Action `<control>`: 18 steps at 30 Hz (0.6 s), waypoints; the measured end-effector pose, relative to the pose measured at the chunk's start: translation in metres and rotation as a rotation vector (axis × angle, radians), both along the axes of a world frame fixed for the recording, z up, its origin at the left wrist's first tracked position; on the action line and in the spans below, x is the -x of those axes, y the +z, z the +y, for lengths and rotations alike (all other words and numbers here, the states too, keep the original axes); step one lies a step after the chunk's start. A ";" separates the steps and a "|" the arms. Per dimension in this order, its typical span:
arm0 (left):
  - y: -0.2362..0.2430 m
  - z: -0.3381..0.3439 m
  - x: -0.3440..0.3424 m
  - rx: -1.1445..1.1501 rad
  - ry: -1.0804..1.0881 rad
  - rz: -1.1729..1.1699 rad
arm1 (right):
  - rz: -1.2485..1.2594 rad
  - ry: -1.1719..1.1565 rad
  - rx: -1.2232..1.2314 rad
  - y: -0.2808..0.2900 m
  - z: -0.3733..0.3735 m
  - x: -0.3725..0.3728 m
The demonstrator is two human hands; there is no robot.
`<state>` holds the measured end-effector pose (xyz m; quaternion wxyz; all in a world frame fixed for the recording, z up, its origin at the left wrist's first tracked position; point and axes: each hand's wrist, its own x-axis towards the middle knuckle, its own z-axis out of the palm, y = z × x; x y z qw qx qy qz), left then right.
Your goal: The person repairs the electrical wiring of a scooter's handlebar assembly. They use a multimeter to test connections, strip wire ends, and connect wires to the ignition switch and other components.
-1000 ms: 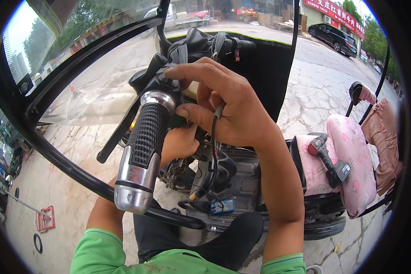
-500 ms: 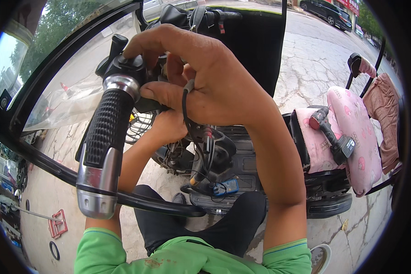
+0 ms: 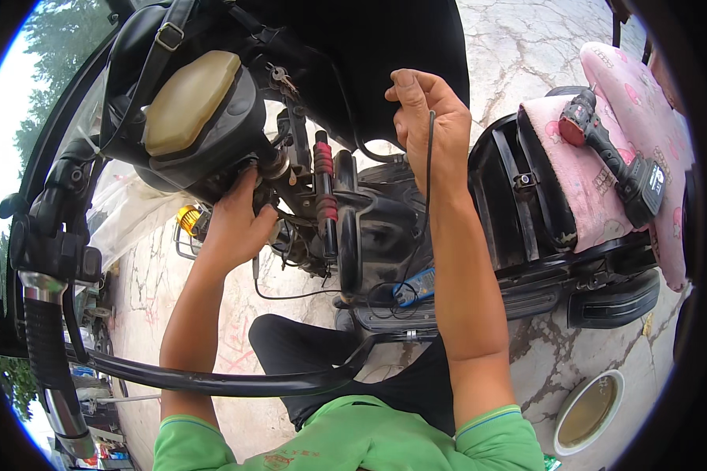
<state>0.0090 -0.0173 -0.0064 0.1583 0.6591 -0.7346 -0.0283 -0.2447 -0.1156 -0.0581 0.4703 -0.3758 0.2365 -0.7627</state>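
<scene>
Cracked, pale ground [image 3: 518, 55] lies under everything. Close by, the right hand [image 3: 438, 129] is held up, its grip closed, fingers curled round the end of a thin, bendy black wire [image 3: 427, 212]. The left hand [image 3: 239, 224] reaches under a smooth cream plastic panel [image 3: 192, 102] set in a hard black shell [image 3: 212, 161]. Its fingertips are hidden, so I cannot tell what that grip holds. Lower down, the wire hangs toward a boxy blue meter [image 3: 414, 288]. Off to the right, a red and black drill [image 3: 607, 153] lies on a soft pink seat cover [image 3: 581, 208]. Farther down, a round white tub [image 3: 622, 385] holds murky brown water [image 3: 587, 414].
</scene>
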 end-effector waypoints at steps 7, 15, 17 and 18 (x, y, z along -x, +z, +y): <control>-0.009 0.014 -0.008 -0.054 0.218 0.128 | 0.122 0.311 -0.048 -0.052 -0.054 -0.029; -0.004 0.011 0.008 -0.111 0.299 0.256 | 0.201 0.395 0.063 -0.065 -0.072 -0.036; -0.004 0.006 0.016 -0.100 0.270 0.295 | 0.237 0.366 0.113 -0.065 -0.078 -0.041; -0.004 0.004 0.018 -0.093 0.263 0.296 | 0.297 0.387 0.137 -0.066 -0.080 -0.044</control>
